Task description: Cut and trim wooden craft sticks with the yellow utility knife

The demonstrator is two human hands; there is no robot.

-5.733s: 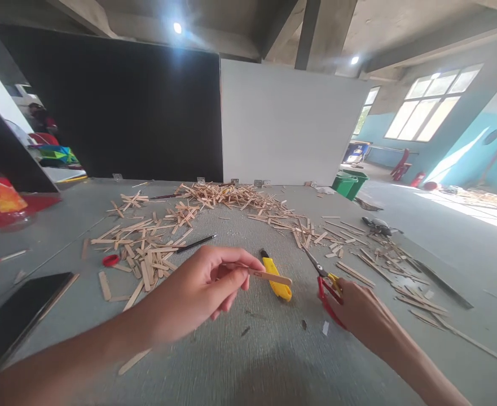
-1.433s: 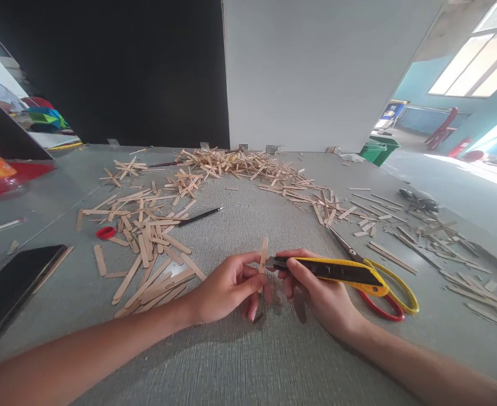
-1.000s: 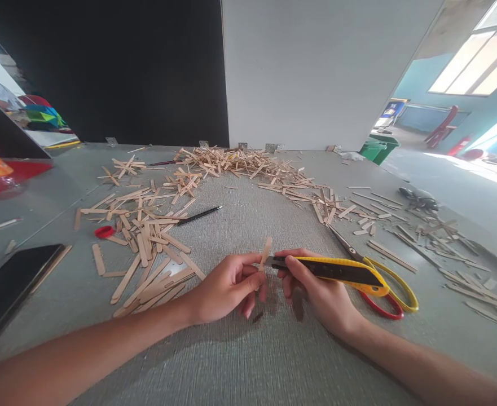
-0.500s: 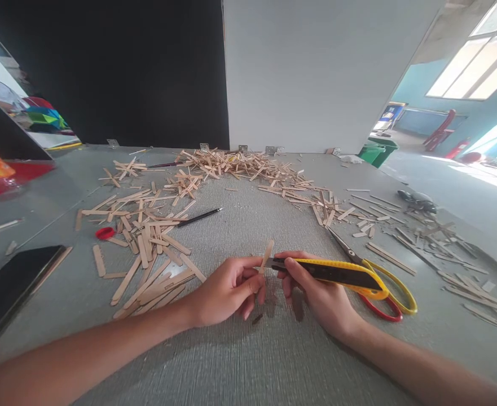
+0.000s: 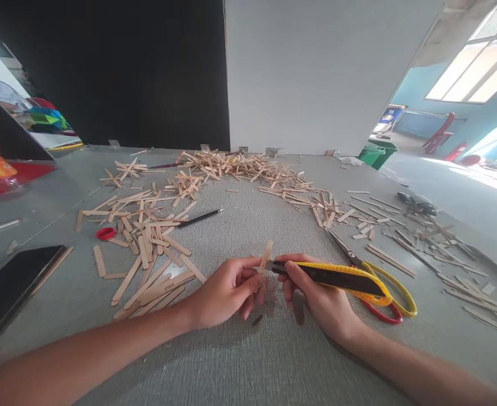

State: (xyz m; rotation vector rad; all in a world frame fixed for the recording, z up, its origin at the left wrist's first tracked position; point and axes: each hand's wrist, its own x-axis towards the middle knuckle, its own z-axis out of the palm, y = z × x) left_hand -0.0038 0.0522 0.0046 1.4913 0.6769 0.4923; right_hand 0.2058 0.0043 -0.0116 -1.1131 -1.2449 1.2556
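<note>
My left hand (image 5: 227,290) pinches a short wooden craft stick (image 5: 266,255) that stands nearly upright above the grey table (image 5: 240,361). My right hand (image 5: 318,296) grips a yellow and black utility knife (image 5: 337,276), whose tip touches the stick's lower part. Just behind the knife lie red and yellow scissors (image 5: 375,282), blades pointing away from me. A small dark sliver (image 5: 257,320) lies on the table below my hands.
Several loose craft sticks (image 5: 150,242) are scattered left and in an arc (image 5: 248,166) at the back. A black pencil (image 5: 199,216), a red ring (image 5: 105,233) and a dark phone (image 5: 13,285) lie to the left. Thin strips (image 5: 443,254) litter the right side. Black and white boards stand behind.
My right hand left the scissors and took the yellow knife. The stick went from lying level in my left hand to upright. In the last second the hands barely moved.
</note>
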